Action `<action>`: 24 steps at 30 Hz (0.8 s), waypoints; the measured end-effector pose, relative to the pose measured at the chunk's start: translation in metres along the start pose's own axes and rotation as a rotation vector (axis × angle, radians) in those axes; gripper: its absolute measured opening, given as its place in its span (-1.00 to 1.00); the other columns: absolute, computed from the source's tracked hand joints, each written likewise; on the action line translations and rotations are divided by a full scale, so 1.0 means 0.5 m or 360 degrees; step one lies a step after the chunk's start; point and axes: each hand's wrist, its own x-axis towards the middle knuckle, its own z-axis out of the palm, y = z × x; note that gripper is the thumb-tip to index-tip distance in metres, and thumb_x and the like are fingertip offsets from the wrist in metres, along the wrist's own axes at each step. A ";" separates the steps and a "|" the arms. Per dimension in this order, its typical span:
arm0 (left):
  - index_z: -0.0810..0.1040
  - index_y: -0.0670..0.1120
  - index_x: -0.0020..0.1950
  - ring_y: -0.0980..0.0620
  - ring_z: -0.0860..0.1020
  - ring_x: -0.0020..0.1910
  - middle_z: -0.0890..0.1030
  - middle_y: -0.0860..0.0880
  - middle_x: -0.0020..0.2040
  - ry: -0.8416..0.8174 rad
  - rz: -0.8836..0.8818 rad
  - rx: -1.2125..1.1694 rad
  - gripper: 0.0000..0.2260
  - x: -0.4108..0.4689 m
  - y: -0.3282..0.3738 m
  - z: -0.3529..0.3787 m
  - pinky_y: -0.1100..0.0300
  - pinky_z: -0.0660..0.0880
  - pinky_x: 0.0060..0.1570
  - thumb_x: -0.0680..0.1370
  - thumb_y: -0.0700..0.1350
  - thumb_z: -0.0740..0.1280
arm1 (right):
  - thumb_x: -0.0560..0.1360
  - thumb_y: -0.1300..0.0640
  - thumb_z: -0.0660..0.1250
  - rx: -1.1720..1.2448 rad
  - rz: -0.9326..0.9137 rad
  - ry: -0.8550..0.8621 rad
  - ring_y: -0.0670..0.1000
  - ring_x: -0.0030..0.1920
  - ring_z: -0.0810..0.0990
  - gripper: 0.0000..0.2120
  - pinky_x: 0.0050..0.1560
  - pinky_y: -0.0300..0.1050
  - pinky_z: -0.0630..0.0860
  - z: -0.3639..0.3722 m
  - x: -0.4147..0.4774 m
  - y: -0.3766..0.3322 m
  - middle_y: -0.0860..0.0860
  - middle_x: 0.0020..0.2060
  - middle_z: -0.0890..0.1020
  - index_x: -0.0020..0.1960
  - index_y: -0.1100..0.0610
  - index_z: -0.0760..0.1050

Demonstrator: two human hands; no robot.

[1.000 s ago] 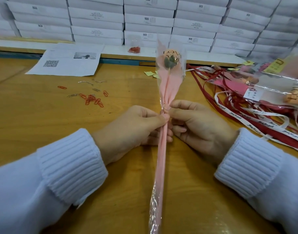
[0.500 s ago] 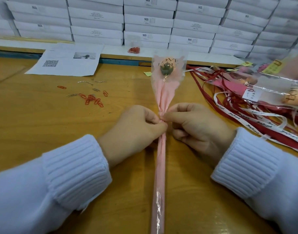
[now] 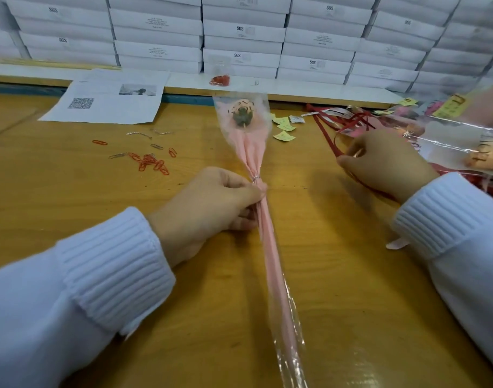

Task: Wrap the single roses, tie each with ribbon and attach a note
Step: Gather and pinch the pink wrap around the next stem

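left hand pinching wrapped rose at neck (bloom beyond fingers), right hand gripping red ribbon

From the wrapped rose, bare table lies open at nine and four o'clock. Paper clips litter ten o'clock, a ribbon tangle crowds two, and stacked white boxes wall off twelve.

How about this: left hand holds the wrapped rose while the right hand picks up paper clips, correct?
No. In the head view the left hand holds the wrapped rose, but the right hand grips red ribbon, not paper clips; those lie left of the rose.
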 end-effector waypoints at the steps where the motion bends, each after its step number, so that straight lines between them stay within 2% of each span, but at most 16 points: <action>1: 0.62 -0.34 -0.09 0.06 0.56 -0.36 0.60 -0.18 -0.23 0.0009 0.0005 0.0015 -0.75 0.000 0.000 0.001 0.31 0.53 -0.37 0.53 -0.12 0.35 | 0.53 0.05 0.31 -0.0127 0.0054 0.0007 0.03 -0.21 0.55 -0.79 -0.16 -0.07 0.50 0.005 0.011 0.019 0.05 -0.23 0.59 -0.12 0.19 0.58; 3: 0.62 -0.34 -0.09 0.12 0.54 -0.44 0.57 -0.15 -0.28 0.0027 0.0024 0.0056 -0.74 0.001 -0.001 0.004 0.34 0.50 -0.41 0.53 -0.12 0.35 | 0.52 0.08 0.31 -0.0245 0.0147 -0.0023 0.05 -0.32 0.51 -0.75 -0.35 -0.12 0.41 0.014 0.021 0.041 0.10 -0.34 0.55 -0.25 0.21 0.52; 5: 0.63 -0.33 -0.11 0.17 0.52 -0.50 0.55 -0.10 -0.36 0.0045 0.0044 0.0119 -0.75 0.001 -0.002 0.006 0.38 0.47 -0.46 0.53 -0.11 0.35 | 0.53 0.08 0.30 -0.0323 0.0196 -0.0036 0.02 -0.36 0.46 -0.72 -0.44 -0.17 0.27 0.022 0.025 0.046 0.08 -0.38 0.49 -0.32 0.15 0.40; 8: 0.63 -0.31 -0.14 0.20 0.52 -0.52 0.56 -0.01 -0.45 0.0044 0.0062 0.0170 -0.75 0.001 -0.005 0.008 0.40 0.45 -0.48 0.53 -0.10 0.35 | 0.54 0.16 0.26 -0.0382 0.0236 0.0011 0.02 -0.36 0.45 -0.73 -0.43 -0.15 0.28 0.029 0.026 0.042 0.08 -0.36 0.48 -0.33 0.14 0.36; 11: 0.64 -0.28 -0.14 0.17 0.54 -0.48 0.60 -0.05 -0.38 0.0030 0.0078 0.0190 -0.75 0.001 -0.006 0.007 0.39 0.46 -0.45 0.53 -0.09 0.35 | 0.54 0.21 0.24 -0.0361 0.0235 0.0028 0.03 -0.36 0.45 -0.75 -0.31 -0.10 0.37 0.030 0.026 0.037 0.10 -0.36 0.48 -0.31 0.18 0.40; 15: 0.65 -0.24 -0.14 0.10 0.57 -0.42 0.66 -0.16 -0.27 0.0020 0.0075 0.0198 -0.75 -0.001 -0.004 0.006 0.35 0.50 -0.42 0.54 -0.05 0.34 | 0.54 0.17 0.30 -0.0126 0.0052 0.0232 0.03 -0.26 0.52 -0.87 -0.21 -0.12 0.41 0.018 0.012 0.017 0.08 -0.23 0.58 -0.15 0.17 0.57; 18: 0.65 -0.26 -0.11 0.05 0.59 -0.38 0.65 -0.21 -0.22 -0.0004 0.0055 0.0164 -0.73 -0.002 -0.002 0.005 0.34 0.51 -0.40 0.55 -0.05 0.33 | 0.53 0.14 0.33 0.0003 -0.0131 0.0310 -0.07 -0.24 0.46 -0.91 -0.13 -0.15 0.39 0.006 -0.005 -0.004 -0.01 -0.19 0.56 -0.04 0.12 0.60; 21: 0.61 -0.32 -0.04 -0.02 0.58 -0.28 0.63 -0.25 -0.15 0.0005 0.0046 0.0063 -0.71 0.000 -0.003 0.003 0.27 0.59 -0.31 0.56 -0.07 0.31 | 0.52 0.16 0.34 0.0270 -0.0252 0.0139 -0.16 -0.25 0.47 -0.93 -0.21 -0.37 0.34 0.000 -0.027 -0.030 -0.10 -0.21 0.58 -0.10 0.02 0.58; 24: 0.58 -0.37 0.01 -0.03 0.56 -0.26 0.59 -0.25 -0.16 0.0035 0.0028 -0.0052 -0.70 0.003 -0.003 0.002 0.23 0.60 -0.26 0.58 -0.11 0.29 | 0.49 0.14 0.37 0.0569 -0.0350 -0.0087 -0.17 -0.23 0.55 -0.86 -0.27 -0.39 0.38 -0.004 -0.053 -0.061 -0.13 -0.26 0.60 -0.19 -0.08 0.54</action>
